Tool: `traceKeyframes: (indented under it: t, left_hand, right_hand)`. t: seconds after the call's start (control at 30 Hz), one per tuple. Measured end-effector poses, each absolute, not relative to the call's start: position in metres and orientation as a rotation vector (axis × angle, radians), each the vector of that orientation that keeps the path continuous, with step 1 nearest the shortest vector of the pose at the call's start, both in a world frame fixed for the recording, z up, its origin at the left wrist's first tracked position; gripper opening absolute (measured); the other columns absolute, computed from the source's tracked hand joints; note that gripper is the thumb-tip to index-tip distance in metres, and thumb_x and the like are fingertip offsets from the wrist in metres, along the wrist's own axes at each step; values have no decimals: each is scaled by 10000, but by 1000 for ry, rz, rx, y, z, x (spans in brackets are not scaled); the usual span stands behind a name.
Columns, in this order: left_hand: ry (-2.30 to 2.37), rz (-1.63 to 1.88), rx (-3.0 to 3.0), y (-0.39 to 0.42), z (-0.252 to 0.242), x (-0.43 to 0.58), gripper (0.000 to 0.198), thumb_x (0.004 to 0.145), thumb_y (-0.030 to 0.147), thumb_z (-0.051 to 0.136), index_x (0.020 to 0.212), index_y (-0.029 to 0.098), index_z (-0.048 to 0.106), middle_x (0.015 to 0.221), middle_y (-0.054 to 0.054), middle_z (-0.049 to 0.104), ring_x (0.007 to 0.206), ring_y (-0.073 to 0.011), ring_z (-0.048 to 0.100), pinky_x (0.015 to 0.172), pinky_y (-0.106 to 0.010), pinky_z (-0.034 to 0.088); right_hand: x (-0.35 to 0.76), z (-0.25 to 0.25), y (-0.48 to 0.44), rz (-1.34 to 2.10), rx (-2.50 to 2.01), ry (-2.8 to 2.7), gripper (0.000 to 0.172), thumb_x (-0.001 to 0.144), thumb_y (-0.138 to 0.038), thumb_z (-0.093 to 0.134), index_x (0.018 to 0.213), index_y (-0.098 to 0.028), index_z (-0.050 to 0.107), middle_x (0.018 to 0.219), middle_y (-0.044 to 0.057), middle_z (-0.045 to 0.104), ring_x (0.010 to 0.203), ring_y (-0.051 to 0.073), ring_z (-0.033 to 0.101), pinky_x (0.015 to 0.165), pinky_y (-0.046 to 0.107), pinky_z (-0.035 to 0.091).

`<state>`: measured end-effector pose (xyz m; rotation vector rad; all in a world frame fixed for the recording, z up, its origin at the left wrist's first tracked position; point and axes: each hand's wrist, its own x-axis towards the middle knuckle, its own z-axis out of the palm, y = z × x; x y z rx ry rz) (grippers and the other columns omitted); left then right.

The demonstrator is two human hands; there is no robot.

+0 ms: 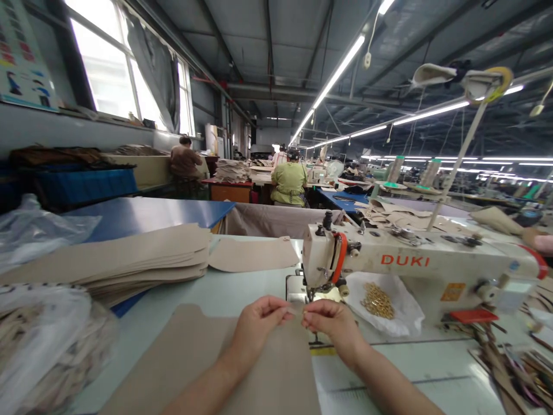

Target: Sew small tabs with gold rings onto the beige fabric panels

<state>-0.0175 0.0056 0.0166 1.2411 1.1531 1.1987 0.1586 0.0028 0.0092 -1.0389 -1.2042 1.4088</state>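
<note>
A large beige fabric panel (276, 369) lies on the pale table in front of the sewing machine (406, 259). Over its upper edge is my left hand (261, 320), thumb and fingers pinched together on something too small to make out. Just right of it, near the needle, my right hand (330, 323) is also pinched, with a tiny gold-coloured piece seeming to show at the fingertips. A narrow gap separates the two hands. Behind the machine's needle end, gold metal pieces (378, 301) sit on white plastic (410, 317).
Stacked beige panels (173, 253) lie at the left, with a single cut piece (254, 253) beside them. A plastic bag (52, 351) of fabric is at the lower left. Tools and strips (505, 363) lie at the right. Two people sit farther back.
</note>
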Motion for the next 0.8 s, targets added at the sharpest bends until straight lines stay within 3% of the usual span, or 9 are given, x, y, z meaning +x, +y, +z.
traceKeyframes:
  t: [0.37, 0.6, 0.8]
  left_hand:
    - [1153, 1177, 1136, 9, 15, -15, 255, 523, 368, 750, 655, 183, 634, 615, -10, 678, 668, -194, 656, 651, -271, 509]
    - [1075, 1106, 970, 8, 13, -13, 336, 458, 360, 811, 633, 181, 587, 591, 17, 642, 625, -154, 630, 622, -236, 487]
    - [1141, 1059, 1159, 11, 13, -12, 294, 490, 375, 774, 570, 185, 565, 545, 16, 634, 580, -152, 594, 585, -240, 454]
  right_hand:
    - [153, 6, 5, 1522, -992, -1063, 452, 439, -475, 849, 722, -155, 702, 663, 24, 679, 652, 164, 650, 669, 301, 518]
    - [159, 11, 4, 1510, -975, -1155, 434, 505, -468, 829, 803, -177, 707, 669, 14, 671, 634, 156, 635, 629, 280, 498]
    - [150, 1, 8, 1381, -951, -1207, 387, 521, -502, 805, 657, -169, 661, 578, -12, 627, 552, 121, 578, 571, 241, 461]
